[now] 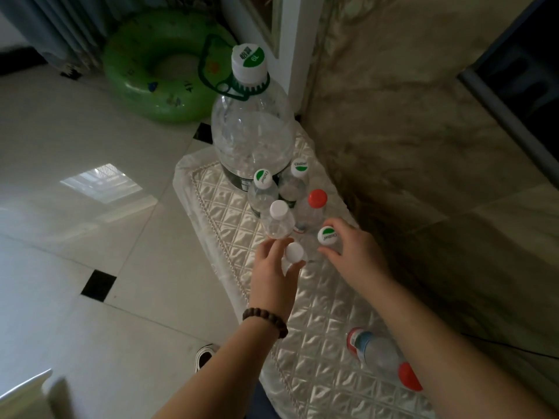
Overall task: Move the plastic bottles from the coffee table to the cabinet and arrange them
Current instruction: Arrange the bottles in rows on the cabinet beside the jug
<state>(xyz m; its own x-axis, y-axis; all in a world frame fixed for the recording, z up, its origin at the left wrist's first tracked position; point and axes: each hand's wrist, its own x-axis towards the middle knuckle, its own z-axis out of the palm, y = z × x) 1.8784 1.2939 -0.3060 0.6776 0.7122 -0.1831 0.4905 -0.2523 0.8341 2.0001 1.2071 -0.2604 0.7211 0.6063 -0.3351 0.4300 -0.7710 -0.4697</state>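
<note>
Several clear plastic bottles stand in a cluster on the cabinet top, which is covered by a quilted silver cloth (305, 300). A large 6L bottle (252, 125) with a green handle stands at the far end. In front of it are two green-and-white-capped bottles (262, 189), a red-capped bottle (314, 207) and a white-capped bottle (278, 220). My left hand (273, 273) is wrapped around a white-capped bottle (294, 253). My right hand (352, 252) grips a green-and-white-capped bottle (327, 235). Another red-capped bottle (382, 356) lies on its side near my right forearm.
A marble wall (408, 146) runs along the cabinet's right side. Glossy white floor tiles (90, 207) lie to the left, with a green inflatable swim ring (160, 68) against the curtain at the back. A shoe (205, 355) shows below my left arm.
</note>
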